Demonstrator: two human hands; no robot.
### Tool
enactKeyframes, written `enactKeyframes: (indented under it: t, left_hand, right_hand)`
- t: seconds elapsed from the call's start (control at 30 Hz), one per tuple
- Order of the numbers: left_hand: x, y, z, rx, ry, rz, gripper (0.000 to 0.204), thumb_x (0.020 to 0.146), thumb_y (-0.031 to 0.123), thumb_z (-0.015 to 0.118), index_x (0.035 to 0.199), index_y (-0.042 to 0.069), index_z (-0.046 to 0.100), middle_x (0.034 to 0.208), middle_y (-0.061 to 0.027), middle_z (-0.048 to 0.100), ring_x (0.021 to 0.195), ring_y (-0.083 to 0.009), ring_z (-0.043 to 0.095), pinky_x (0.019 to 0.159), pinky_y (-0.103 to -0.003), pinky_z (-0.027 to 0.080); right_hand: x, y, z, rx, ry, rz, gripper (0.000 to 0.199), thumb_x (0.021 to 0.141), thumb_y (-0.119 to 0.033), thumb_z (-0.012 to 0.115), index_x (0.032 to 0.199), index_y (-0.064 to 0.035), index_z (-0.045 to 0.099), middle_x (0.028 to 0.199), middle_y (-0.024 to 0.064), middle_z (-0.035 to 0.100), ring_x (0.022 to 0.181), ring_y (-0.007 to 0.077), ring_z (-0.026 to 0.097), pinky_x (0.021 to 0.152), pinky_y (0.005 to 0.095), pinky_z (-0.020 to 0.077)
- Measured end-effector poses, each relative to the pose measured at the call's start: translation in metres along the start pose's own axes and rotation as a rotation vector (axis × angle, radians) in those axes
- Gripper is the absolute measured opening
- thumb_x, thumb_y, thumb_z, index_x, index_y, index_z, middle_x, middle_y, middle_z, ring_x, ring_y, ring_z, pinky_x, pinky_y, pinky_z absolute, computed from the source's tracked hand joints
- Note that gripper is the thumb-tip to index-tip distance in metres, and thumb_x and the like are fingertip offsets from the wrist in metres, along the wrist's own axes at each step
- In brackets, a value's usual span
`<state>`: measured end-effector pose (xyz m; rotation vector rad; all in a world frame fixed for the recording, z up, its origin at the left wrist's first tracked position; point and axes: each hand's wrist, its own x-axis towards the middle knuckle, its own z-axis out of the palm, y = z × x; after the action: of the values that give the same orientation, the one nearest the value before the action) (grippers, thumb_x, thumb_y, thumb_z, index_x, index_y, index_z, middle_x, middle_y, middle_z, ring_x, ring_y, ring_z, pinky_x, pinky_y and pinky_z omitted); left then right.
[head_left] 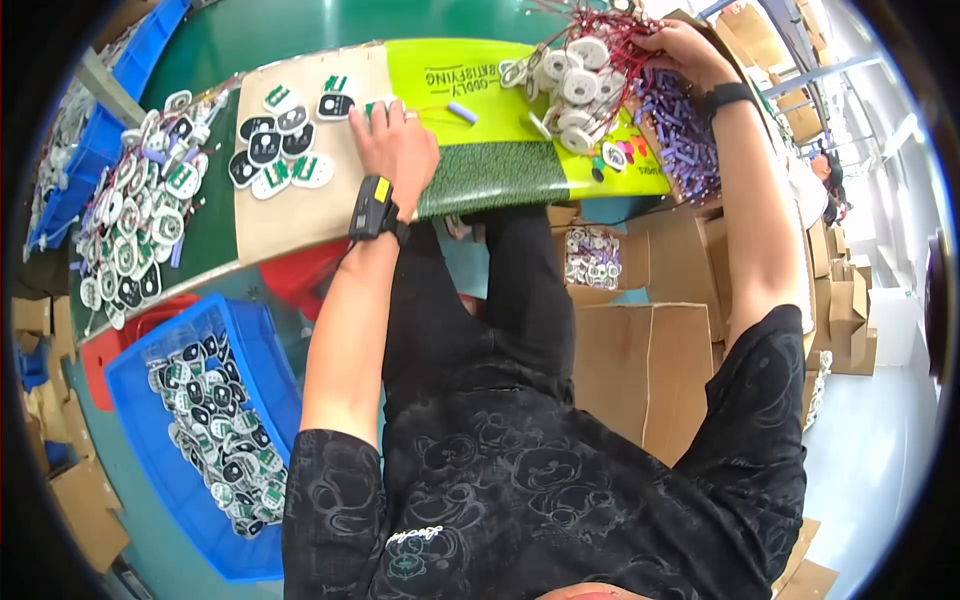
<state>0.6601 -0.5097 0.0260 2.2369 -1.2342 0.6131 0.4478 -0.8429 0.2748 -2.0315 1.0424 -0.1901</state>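
Note:
My left hand [397, 155] lies palm down at the right edge of a beige mat, fingers stretched out. Its fingertips touch a small green circuit board. A purple cylinder [462, 112] on a thin wire lies just right of them. Beside the index finger is a black and white oval piece [335, 106], and a cluster of similar pieces [265, 148] with green boards sits further left. At the far right, my right hand [685, 52] reaches into a tangle of red wires [615, 25], its fingers closed on some. White round discs [578, 87] hang from these wires.
Many purple cylinders [680, 130] are heaped under the right forearm. White wired parts [130, 220] cover the table's left end. A blue bin [135, 400] of oval pieces stands below left. Open cardboard boxes [640, 350] stand right of my legs.

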Motion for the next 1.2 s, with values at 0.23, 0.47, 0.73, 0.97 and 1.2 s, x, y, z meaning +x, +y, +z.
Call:
enactKeyframes:
  t: [0.23,0.47,0.73,0.97,1.2]
  left_hand:
    - [-0.006,-0.01,0.004,0.114,-0.011,0.024,0.034,0.086,0.027,0.057,0.104,0.004,0.076,0.119,-0.0089,0.07,0.121,-0.0274,0.056,0.114,-0.058,0.027]
    - [-0.006,-0.014,0.009,0.153,0.083,0.045,0.036,0.087,0.026,0.056,0.108,0.004,0.075,0.118,-0.0095,0.072,0.121,-0.0268,0.058,0.112,-0.054,0.031]
    - [-0.009,-0.011,0.007,0.072,0.114,0.076,0.034,0.084,0.023,0.06,0.109,0.005,0.075,0.116,-0.0119,0.072,0.121,-0.028,0.058,0.112,-0.053,0.035]
    - [-0.003,-0.01,0.006,0.158,0.081,0.055,0.031,0.083,0.023,0.061,0.105,0.005,0.074,0.113,-0.0101,0.072,0.116,-0.0275,0.06,0.108,-0.05,0.038]
    - [-0.001,-0.004,0.008,0.111,0.106,0.025,0.028,0.082,0.019,0.064,0.103,0.003,0.073,0.109,-0.0091,0.071,0.113,-0.027,0.06,0.107,-0.047,0.038]
  right_hand:
    - [-0.024,-0.029,0.062,0.159,0.207,-0.082,0.006,0.089,0.003,0.065,0.094,0.0064,0.063,0.087,0.0147,0.065,0.078,0.0297,0.069,0.062,0.0399,0.062]
    - [-0.038,-0.028,0.069,0.136,0.281,-0.096,0.009,0.088,0.001,0.068,0.095,0.0028,0.062,0.085,0.0128,0.064,0.071,0.0265,0.065,0.054,0.0367,0.0577]
    - [-0.038,-0.02,0.058,0.103,0.295,-0.056,0.009,0.087,0.001,0.065,0.095,0.0033,0.064,0.083,0.0131,0.066,0.068,0.0263,0.067,0.053,0.0375,0.0575]
    - [-0.037,-0.026,0.067,0.069,0.273,-0.118,0.008,0.086,-0.001,0.065,0.093,0.0024,0.067,0.081,0.0103,0.067,0.065,0.0218,0.066,0.053,0.0332,0.0566]
    - [-0.034,-0.033,0.067,-0.044,0.249,-0.161,0.012,0.084,-0.005,0.063,0.094,-0.0002,0.068,0.078,0.0076,0.066,0.065,0.0185,0.062,0.054,0.031,0.0523]
